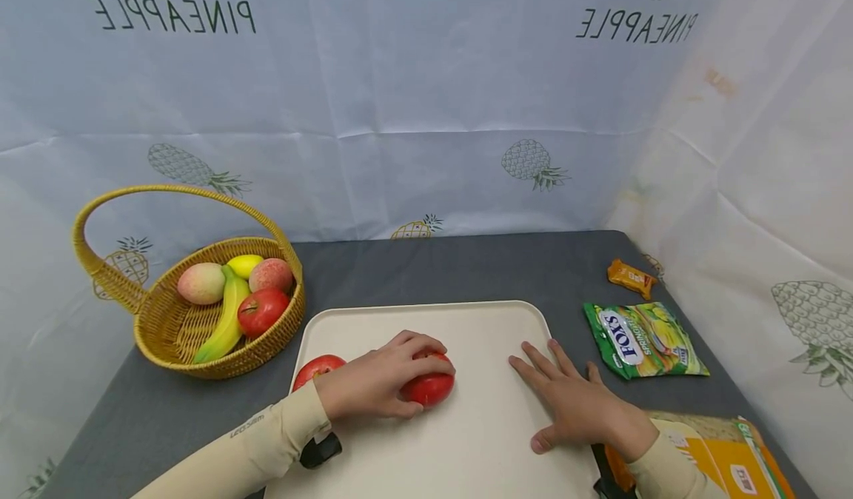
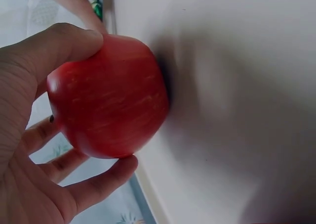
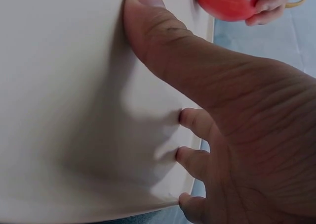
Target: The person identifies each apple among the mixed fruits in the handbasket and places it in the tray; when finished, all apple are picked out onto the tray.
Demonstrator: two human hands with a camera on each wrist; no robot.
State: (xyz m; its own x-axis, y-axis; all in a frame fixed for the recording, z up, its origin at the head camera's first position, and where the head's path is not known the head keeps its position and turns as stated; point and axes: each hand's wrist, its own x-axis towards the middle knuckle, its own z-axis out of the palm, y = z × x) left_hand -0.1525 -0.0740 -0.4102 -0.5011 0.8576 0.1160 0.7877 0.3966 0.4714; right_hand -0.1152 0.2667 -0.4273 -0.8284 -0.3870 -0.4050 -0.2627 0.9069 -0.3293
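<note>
My left hand [image 1: 383,380] grips a red apple [image 1: 429,382] over the middle of the cream tray [image 1: 489,336]. In the left wrist view the thumb lies on one side of the apple [image 2: 111,98] and the fingers curl under the other, with the fruit close to the tray's surface. A second red fruit [image 1: 320,368] rests on the tray's left side, partly hidden by my left forearm. On the tray's right side my right hand [image 1: 573,403] is spread, its fingertips touching the surface and nothing held, as the right wrist view also shows.
A yellow wicker basket [image 1: 156,329] at the left holds a banana [image 1: 229,317], a red apple [image 1: 262,312] and several other fruits. Right of the tray lie a green Fox's candy bag [image 1: 645,340], a small orange packet [image 1: 631,278] and a yellow-orange package [image 1: 726,458].
</note>
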